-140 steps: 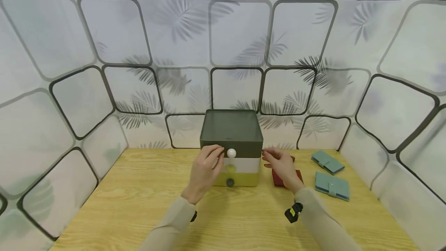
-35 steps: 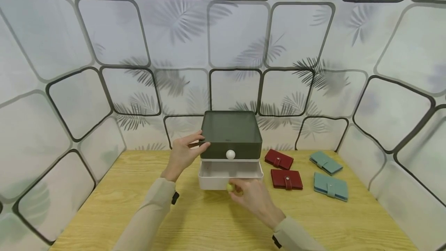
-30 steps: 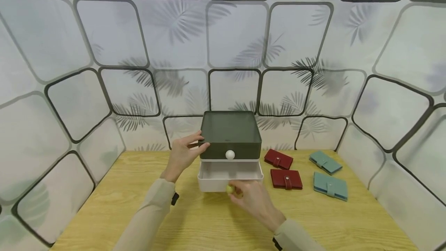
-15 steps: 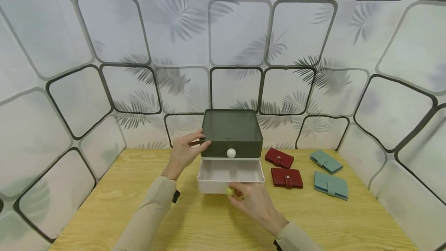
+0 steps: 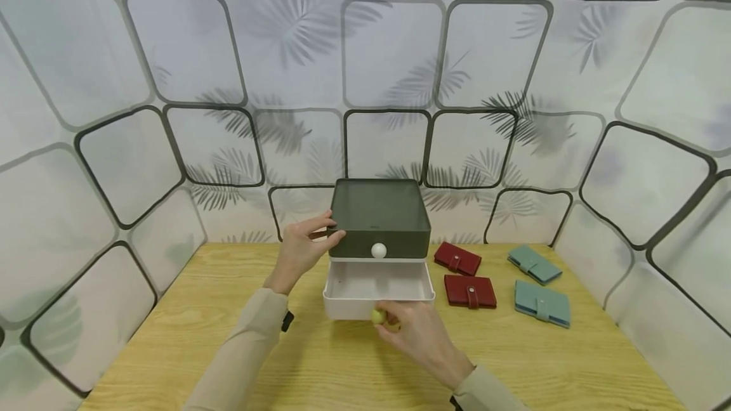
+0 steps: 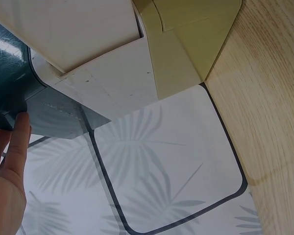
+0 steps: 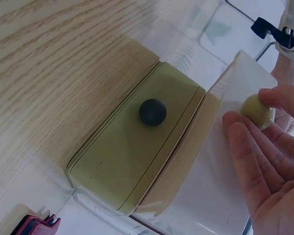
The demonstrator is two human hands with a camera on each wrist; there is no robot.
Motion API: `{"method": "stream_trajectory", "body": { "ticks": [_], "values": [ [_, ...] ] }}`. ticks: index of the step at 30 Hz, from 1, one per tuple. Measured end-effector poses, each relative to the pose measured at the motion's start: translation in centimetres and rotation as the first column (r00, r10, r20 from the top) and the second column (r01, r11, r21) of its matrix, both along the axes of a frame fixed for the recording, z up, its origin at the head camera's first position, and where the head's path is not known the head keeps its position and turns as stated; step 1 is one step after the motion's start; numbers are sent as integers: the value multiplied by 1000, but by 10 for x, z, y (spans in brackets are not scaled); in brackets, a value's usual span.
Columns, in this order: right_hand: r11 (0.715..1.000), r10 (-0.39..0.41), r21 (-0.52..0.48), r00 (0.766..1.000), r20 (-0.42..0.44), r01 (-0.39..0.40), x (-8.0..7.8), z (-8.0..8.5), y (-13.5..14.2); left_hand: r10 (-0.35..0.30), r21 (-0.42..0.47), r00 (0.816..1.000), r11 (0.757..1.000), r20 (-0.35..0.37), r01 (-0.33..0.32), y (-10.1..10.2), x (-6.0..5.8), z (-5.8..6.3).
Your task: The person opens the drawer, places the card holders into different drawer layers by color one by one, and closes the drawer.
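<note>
Drawer (image 5: 345, 308), white, rectangular and plastic-looking, juts toward you from the middle of a small three-tier cabinet (image 5: 379, 208) in dark green, white and yellow-green, so the step in hand looks like drawing it open. Your right hand (image 5: 419, 338) pinches the small, round, yellow-green knob (image 5: 379, 316) at the middle of the drawer front; in the right wrist view the fingertips sit directly against the ball, with other fingers loosely bent beside it. Your left hand (image 5: 299, 255) is at the front left corner of the dark green top tier (image 5: 354, 245), thumb and forefinger spread well apart, the thumb by the front face and a fingertip against the side. It seems to brace the cabinet, though how firmly it presses you cannot tell from these views. Underneath, the flat-fronted yellow-green bottom drawer (image 7: 122, 156) with its round dark knob (image 7: 152, 112) appears pushed in. As a judgement, the next move calls for a level, straight pull, or simply a steady hold, with the left hand bracing so the cabinet does not slide; with much of the drawer exposed, pulling too far could tip it. To the cabinet's right, two red leather-look wallets (image 5: 471, 291) and two teal leather-look wallets (image 5: 542, 304) lie untouched on the pale wood-grain table (image 5: 228, 309).
</note>
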State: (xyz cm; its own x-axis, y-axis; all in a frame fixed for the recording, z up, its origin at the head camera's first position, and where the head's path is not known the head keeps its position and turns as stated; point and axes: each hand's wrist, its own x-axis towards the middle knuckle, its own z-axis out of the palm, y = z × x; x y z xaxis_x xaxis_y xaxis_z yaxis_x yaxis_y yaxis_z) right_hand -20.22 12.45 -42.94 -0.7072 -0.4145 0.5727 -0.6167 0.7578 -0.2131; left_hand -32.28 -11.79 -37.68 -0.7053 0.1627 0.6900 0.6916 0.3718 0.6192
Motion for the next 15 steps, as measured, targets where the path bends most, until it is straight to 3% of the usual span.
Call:
{"method": "stream_trajectory", "body": {
  "ticks": [13,15],
  "values": [
    [1000,-8,4,1000,14,8,2,1,0,2,15,1000,1000,25,-2,3,0,0],
    [1000,-7,0,1000,16,7,3,1,0,5,8,1000,1000,18,-5,5,6,5]
  ]
}}
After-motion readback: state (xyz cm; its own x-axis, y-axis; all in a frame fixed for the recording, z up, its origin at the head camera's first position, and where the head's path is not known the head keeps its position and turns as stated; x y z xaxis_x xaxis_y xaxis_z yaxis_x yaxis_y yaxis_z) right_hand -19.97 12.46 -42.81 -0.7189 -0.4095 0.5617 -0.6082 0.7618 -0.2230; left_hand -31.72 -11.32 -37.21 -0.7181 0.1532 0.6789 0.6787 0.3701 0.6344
